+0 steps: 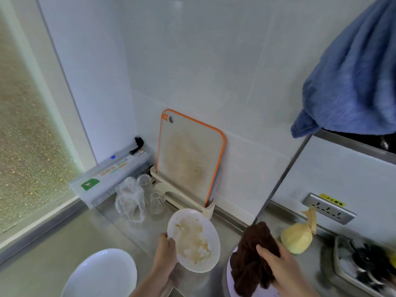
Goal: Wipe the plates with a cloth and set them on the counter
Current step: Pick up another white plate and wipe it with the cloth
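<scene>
My left hand (166, 252) grips the left rim of a white plate (194, 240), tilted up above the steel counter (64, 249). Rice and brown sauce smear its face. My right hand (278, 269) holds a bunched dark brown cloth (250, 256) just right of the plate, a small gap between them. A second white plate (102, 275), clean-looking, lies flat on the counter at lower left. Under the cloth shows a pale pinkish round edge (230, 277), mostly hidden.
An orange-rimmed cutting board (189, 155) stands in a cream holder against the wall. Upturned glasses (157, 202), crumpled plastic (128, 198) and a wrap box (111, 174) fill the corner. A yellow bag (296, 240), a wall socket (329, 207) and a gas burner (368, 262) are right. A blue towel (353, 82) hangs above.
</scene>
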